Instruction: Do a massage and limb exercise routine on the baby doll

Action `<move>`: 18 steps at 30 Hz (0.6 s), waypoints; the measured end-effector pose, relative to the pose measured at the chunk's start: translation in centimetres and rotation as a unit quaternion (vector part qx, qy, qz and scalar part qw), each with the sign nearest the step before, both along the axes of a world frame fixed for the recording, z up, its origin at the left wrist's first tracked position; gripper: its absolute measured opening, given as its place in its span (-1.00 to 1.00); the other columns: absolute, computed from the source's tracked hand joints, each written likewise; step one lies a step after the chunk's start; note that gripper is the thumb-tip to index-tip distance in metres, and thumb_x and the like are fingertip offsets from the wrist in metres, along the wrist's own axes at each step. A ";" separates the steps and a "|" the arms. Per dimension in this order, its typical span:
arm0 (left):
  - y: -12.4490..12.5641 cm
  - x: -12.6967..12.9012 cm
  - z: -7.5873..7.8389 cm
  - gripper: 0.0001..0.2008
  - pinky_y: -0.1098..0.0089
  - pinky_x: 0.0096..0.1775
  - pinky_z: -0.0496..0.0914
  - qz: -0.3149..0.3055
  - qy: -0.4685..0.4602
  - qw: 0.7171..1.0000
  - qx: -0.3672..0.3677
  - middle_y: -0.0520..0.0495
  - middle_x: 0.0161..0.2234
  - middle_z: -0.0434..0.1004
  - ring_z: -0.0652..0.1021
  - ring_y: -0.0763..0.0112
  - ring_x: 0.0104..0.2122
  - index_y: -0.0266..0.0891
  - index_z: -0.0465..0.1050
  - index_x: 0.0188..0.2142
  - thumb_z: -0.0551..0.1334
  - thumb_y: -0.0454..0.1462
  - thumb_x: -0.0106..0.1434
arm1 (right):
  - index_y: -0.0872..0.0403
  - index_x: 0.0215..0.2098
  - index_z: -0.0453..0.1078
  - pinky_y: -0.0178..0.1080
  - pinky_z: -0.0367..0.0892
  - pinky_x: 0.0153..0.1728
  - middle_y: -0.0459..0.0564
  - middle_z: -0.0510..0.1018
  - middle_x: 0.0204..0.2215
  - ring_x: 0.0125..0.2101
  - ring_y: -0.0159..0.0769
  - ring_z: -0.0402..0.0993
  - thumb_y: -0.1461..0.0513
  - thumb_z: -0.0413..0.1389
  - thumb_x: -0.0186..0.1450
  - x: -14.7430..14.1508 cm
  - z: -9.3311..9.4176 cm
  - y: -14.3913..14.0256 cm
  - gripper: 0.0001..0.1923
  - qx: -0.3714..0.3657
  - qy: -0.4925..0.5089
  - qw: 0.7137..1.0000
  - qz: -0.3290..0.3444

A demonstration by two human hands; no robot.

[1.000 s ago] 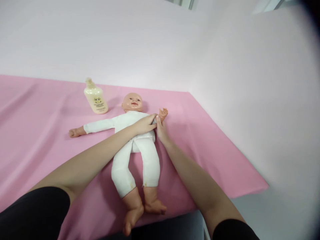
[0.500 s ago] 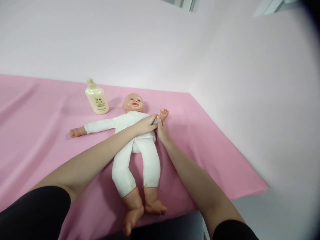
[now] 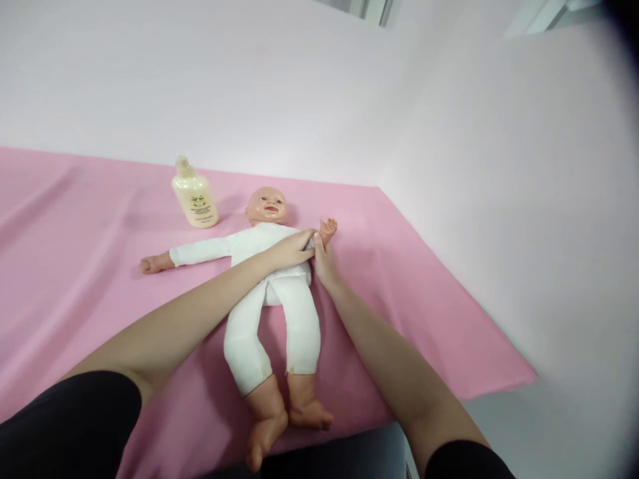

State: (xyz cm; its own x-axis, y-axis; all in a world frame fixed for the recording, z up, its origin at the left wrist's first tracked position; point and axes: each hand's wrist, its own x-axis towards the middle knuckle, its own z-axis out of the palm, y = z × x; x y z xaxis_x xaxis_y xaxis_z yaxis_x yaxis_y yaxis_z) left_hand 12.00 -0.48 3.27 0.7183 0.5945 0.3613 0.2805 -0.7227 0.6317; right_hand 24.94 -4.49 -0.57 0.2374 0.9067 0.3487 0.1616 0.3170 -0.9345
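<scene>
- Doll (image 3: 272,286) on its back near pink sheet's (image 3: 74,279) front edge, unmoved vs 0.5 s ago.
- L hand (image 3: 288,249) + R hand (image 3: 323,261) together, still pinching doll's sleeve by the arm; bottle (image 3: 194,195) near back edge.

A baby doll (image 3: 272,293) lies on its back on the pink cloth, head toward the wall and bare feet toward the near edge; it wears a white one-piece suit, its head bald and its hands bare. One arm stretches straight out to the side; the other, at the hands, seems bent upward, though the sleeve is mostly hidden; the legs lie slightly apart, knees loosely bent.
</scene>
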 end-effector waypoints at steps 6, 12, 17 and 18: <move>0.0 -0.1 0.1 -0.75 0.19 0.00 0.45 -0.009 0.015 1.000 -0.002 -0.15 -0.15 0.58 0.57 0.18 -0.16 -0.25 0.35 -0.05 0.11 -0.24 0.31 | -0.01 0.49 0.02 -0.09 -0.19 0.50 -0.08 -0.08 0.54 0.54 -0.25 -0.37 -0.28 -0.09 0.35 0.2 -0.3 0.2 -0.10 0.000 -0.010 1.000 0.004; 0.1 0.0 0.0 -0.70 0.15 0.01 0.45 -0.013 0.017 1.000 -0.001 -0.18 -0.11 0.58 0.57 0.15 -0.15 -0.28 0.35 0.00 0.09 -0.25 0.30 | 0.01 0.49 0.02 -0.03 -0.21 0.51 -0.07 -0.09 0.54 0.54 -0.22 -0.37 -0.33 -0.08 0.30 0.2 -0.3 0.2 -0.03 0.000 -0.003 1.000 0.003; 0.1 0.0 0.0 -0.69 0.16 0.03 0.45 -0.015 0.014 1.000 0.004 -0.17 -0.09 0.58 0.58 0.15 -0.12 -0.28 0.37 0.01 0.10 -0.26 0.30 | 0.03 0.50 0.00 -0.03 -0.24 0.51 -0.05 -0.09 0.54 0.54 -0.19 -0.38 -0.37 -0.11 0.30 0.3 -0.5 0.3 0.02 0.005 -0.014 1.000 0.007; 0.1 0.0 0.0 -0.68 0.16 0.04 0.45 -0.016 0.012 1.000 0.005 -0.18 -0.08 0.58 0.58 0.15 -0.11 -0.28 0.37 0.02 0.10 -0.27 0.30 | 0.04 0.50 -0.01 -0.04 -0.24 0.51 -0.04 -0.10 0.54 0.54 -0.19 -0.38 -0.37 -0.11 0.30 0.3 -0.5 0.3 0.02 0.006 -0.017 1.000 0.007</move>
State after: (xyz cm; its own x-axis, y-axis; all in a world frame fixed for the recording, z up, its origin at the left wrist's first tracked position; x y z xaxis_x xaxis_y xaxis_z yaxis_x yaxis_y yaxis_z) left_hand 12.04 -0.42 3.27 0.7455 0.5680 0.3488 0.2729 -0.7376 0.6177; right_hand 25.23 -4.17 -1.07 0.2120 0.9059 0.3666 0.1880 0.3303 -0.9250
